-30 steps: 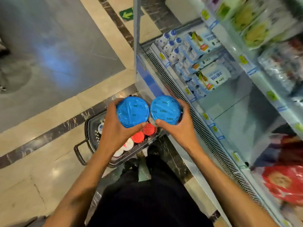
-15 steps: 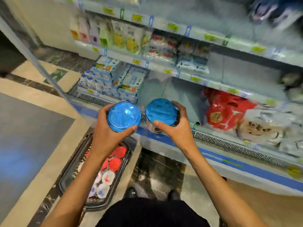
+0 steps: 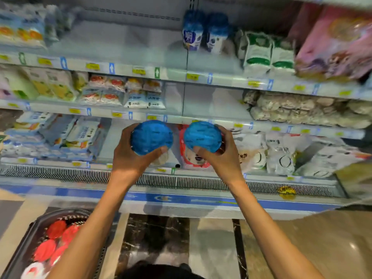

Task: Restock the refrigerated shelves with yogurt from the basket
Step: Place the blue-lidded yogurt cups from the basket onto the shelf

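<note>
Turning away from the basket, the person now stands square before the refrigerated shelves (image 3: 181, 118). One second ago both cups were just above the basket and the cooler was off to the right. Now the basket (image 3: 28, 236) lies low at the near left, and the cups are lifted to the height of the lowest shelf.

The left hand (image 3: 128, 160) grasps the left yogurt cup (image 3: 152, 136), with the fingers round its side and the thumb on the edge of the blue lid. The right hand (image 3: 220, 160) grasps the right yogurt cup (image 3: 202, 135) in the same way. The two cups are side by side, near each other but not touching, and a red package (image 3: 182, 150) shows through the gap between them. Both cups are in the air, above the vent grille (image 3: 181, 181) — neither rests on a shelf yet.

For the task this means, I think, that the carrying is almost finished and the placing comes next. A bare patch shows on the lowest shelf just left of the hands, and a wider one on the shelf above — which of them is meant, I cannot tell. The red-lidded cups (image 3: 57, 228) wait in the basket, so more trips are surely needed.
</note>
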